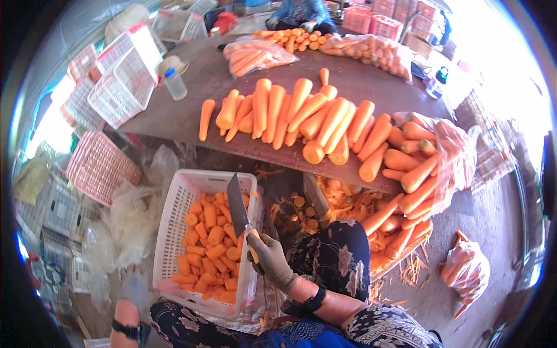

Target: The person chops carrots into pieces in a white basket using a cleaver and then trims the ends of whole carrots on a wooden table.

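Observation:
My right hand (270, 259), in a dark work glove, grips the wooden handle of a broad-bladed kitchen knife (237, 206). Its blade points away from me, over the right side of a white plastic crate (162, 256). Cut carrot chunks (213, 250) fill much of that crate's floor. Left of the crate is my gloved left hand (135, 288), low and blurred; whether it holds anything is unclear. Whole peeled carrots (278, 115) lie in a row on the table (174, 119) before me. More carrots spill from a clear plastic bag (454, 152) at the table's right end.
Below the table's right end, a container (402, 261) holds carrots and peelings. A bagged bundle (465, 272) lies on the floor at right. Plastic bags (135, 217) and stacked pink baskets (102, 167) stand left. A blue-capped bottle (176, 85) is on the table; another person (302, 15) sits beyond.

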A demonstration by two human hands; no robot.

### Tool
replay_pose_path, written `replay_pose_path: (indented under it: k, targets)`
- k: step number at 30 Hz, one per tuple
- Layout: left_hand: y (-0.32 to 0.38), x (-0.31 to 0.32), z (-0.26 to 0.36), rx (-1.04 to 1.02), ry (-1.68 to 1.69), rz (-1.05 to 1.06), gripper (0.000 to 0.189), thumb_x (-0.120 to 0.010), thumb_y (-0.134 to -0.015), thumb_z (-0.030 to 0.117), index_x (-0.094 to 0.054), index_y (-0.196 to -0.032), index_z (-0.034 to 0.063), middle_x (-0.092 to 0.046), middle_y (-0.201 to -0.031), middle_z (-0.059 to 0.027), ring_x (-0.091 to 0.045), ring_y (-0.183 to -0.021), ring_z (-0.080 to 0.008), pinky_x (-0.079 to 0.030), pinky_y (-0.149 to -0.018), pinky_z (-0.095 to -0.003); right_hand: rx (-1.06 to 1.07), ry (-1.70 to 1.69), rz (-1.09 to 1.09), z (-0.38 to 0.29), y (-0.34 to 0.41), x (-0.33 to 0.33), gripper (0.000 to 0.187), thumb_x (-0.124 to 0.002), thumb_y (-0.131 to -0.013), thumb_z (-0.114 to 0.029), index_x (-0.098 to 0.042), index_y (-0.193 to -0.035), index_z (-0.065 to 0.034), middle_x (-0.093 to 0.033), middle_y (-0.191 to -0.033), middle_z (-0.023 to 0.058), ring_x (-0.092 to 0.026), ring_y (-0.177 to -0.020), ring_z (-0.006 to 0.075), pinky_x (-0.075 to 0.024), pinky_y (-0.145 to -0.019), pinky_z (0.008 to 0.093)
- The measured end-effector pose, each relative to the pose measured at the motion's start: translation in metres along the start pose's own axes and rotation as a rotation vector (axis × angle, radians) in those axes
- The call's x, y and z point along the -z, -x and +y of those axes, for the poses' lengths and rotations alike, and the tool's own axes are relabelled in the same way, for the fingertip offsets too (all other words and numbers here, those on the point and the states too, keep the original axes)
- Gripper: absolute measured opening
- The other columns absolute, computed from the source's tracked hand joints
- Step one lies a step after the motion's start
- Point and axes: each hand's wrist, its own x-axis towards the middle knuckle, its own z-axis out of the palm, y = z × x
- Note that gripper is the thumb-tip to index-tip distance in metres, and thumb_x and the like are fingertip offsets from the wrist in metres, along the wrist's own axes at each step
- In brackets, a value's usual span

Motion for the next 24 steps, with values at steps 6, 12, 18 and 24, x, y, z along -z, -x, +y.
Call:
replay_pose_path:
  k: [6,12,18,24]
  targets:
    - [0.046,-0.028,0.04,-0.182,0.235,0.104,0.062,-0.075,-0.071,0.044,-0.06,-0.113,0.0016,-0.056,-0.119,-0.0186,-0.048,-0.118,-0.0367,-0.038,-0.101,-0.0486,0.371,-0.017,0.115,-0.043,0.023,0.017,0.035,-0.06,-0.096,-0.036,-0.061,-0.102,-0.0011,-0.055,-0.072,-0.0022,-0.048,-0.055,0.0051,-0.0384,-0.048,0.0213]
    - [0.052,-0.057,0.059,-0.187,0.263,0.205,0.058,-0.078,-0.067,0.033,-0.06,-0.113,0.0032,-0.057,-0.12,-0.0204,-0.052,-0.114,-0.0399,-0.043,-0.098,-0.0483,0.633,-0.007,0.342,-0.097,0.057,0.081,0.03,-0.06,-0.095,-0.032,-0.061,-0.1,-0.002,-0.058,-0.067,0.0016,-0.049,-0.046,0.0084,-0.0349,-0.039,0.0221]
    - [0.056,-0.071,0.052,-0.063,0.379,0.262,0.051,-0.078,-0.065,0.028,-0.061,-0.107,0.0037,-0.057,-0.121,-0.0165,-0.051,-0.115,-0.037,-0.042,-0.098,-0.0479,0.888,0.07,0.461,-0.187,0.025,0.159,0.036,-0.064,-0.092,-0.04,-0.058,-0.086,-0.0048,-0.054,-0.064,0.0006,-0.05,-0.048,0.0097,-0.0373,-0.041,0.0245]
    - [0.06,-0.066,0.064,-0.072,0.342,0.343,0.049,-0.079,-0.065,0.023,-0.06,-0.105,0.0007,-0.057,-0.118,-0.0187,-0.053,-0.11,-0.0397,-0.042,-0.096,-0.0489,0.778,-0.252,0.469,-0.257,-0.03,0.285,0.029,-0.067,-0.089,-0.034,-0.06,-0.089,-0.006,-0.056,-0.068,0.0056,-0.049,-0.045,0.0146,-0.0383,-0.041,0.0266]
